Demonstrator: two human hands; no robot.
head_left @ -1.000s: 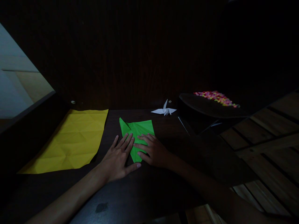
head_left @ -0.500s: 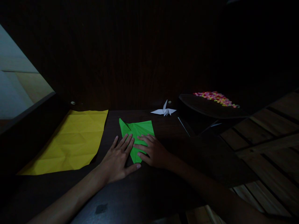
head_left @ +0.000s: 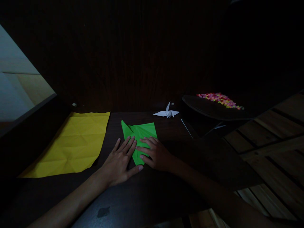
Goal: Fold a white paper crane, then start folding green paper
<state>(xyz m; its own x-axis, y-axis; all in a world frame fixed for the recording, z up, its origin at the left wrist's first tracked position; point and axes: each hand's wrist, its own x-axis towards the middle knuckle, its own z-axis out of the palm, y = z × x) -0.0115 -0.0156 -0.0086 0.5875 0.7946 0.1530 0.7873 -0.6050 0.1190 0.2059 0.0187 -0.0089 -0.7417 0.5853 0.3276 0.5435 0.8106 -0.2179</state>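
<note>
- Left hand [head_left: 118,164] laid flat, palm down, fingers spread; fingertips [head_left: 132,141] resting on the left edge of a folded green paper [head_left: 140,133], thumb stretched along the dark surface [head_left: 152,190] toward the paper's lower tip. No pinching grip, only flat pressure.
- Right hand [head_left: 155,153] also flat and open, fingers slightly fanned, pressing on the lower right part of the green paper, just beside the left hand, the two nearly touching.
- Green paper folded to a long pointed shape, narrow tip toward the body, wider end away, lying near the middle of the surface between the two hands.
- To the left, well apart from the hands: a large yellow sheet [head_left: 71,142], creased all over, lying flat and open.
- Beyond the green paper, near the back edge: a small white paper crane [head_left: 166,112], standing with wings out.
- To the right, a dark tray-like shape [head_left: 209,109] carrying a heap of small pink, orange and yellow pieces [head_left: 219,98]; too small to tell what these are.
- Very dim room; dark wood-panelled wall behind, slatted wooden planks [head_left: 273,142] at the right, a pale lit area at far left.
- Compared with the frame half a second before: hands, papers and crane all in the same places, no visible shift.
</note>
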